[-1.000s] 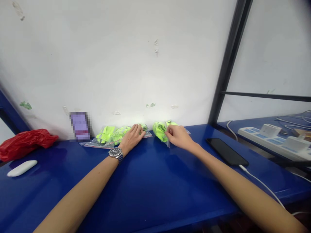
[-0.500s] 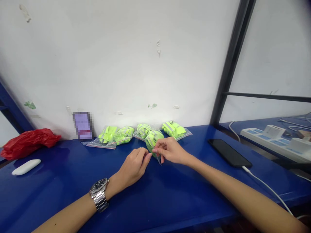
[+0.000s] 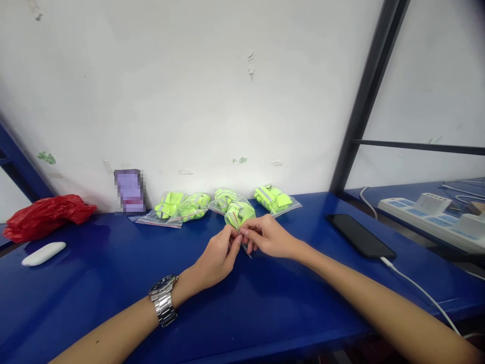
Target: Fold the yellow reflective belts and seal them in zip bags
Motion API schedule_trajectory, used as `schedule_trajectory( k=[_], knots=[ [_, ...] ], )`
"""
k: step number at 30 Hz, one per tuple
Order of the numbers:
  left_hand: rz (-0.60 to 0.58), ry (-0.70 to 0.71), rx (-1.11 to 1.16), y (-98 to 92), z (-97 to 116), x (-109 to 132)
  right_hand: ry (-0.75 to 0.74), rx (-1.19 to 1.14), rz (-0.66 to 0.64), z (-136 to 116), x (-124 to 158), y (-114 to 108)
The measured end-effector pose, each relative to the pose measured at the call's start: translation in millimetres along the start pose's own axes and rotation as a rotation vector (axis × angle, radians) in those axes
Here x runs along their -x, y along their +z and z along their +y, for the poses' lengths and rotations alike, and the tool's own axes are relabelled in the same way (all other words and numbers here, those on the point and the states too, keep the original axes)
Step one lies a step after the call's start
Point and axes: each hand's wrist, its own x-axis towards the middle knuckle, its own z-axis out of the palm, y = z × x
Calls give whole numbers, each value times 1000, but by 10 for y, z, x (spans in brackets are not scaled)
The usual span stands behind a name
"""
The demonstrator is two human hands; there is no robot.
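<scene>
A clear zip bag (image 3: 239, 212) with a folded neon-yellow reflective vest inside is between my hands, at the middle of the blue table. My left hand (image 3: 223, 250), with a steel watch on its wrist, pinches the bag's near edge between thumb and fingers. Close beside it, my right hand (image 3: 268, 236) pinches the same edge, its fingertips almost touching the left ones. Just behind lies another bagged vest (image 3: 225, 197). More bagged vests rest along the wall: a pair on the left (image 3: 182, 206) and one on the right (image 3: 273, 198).
On the blue table (image 3: 197, 323), a red plastic bag (image 3: 49, 215) and a white oval case (image 3: 44, 253) lie left. A phone with a blurred screen (image 3: 131, 191) leans on the wall. A black phone (image 3: 359, 235) with a white cable and a power strip (image 3: 428, 217) are at right.
My left hand has moved slightly right and closed on the bag's edge, beside my right hand. The right hand keeps its pinch. The view has shifted slightly.
</scene>
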Motion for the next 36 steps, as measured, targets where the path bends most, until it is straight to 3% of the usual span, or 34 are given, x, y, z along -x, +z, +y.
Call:
schedule_trajectory(
  k=[8,14,20,23,27,30,33,36],
  knots=[
    [-14,24,-27,7,-24,-10,-68,157,-34,-28,19,-7],
    [-2,47,-66,14,-38,1,-138,608,87,-39,37,49],
    [96,59,-153,29,-64,-7,-72,1042,58,-108,3,107],
    [183,5,-211,-2,-71,-10,39,1125,197,-96,-38,-22],
    [252,-125,-306,-70,-66,-18,119,1050,475,-30,-41,-239],
    [242,-239,-314,-94,-78,-16,-34,745,333,-4,-8,-280],
    [222,-245,-136,-97,-140,-26,-145,453,120,-12,17,-220],
    [169,-224,87,-111,-247,-54,-139,350,114,1,9,-153]
  ],
)
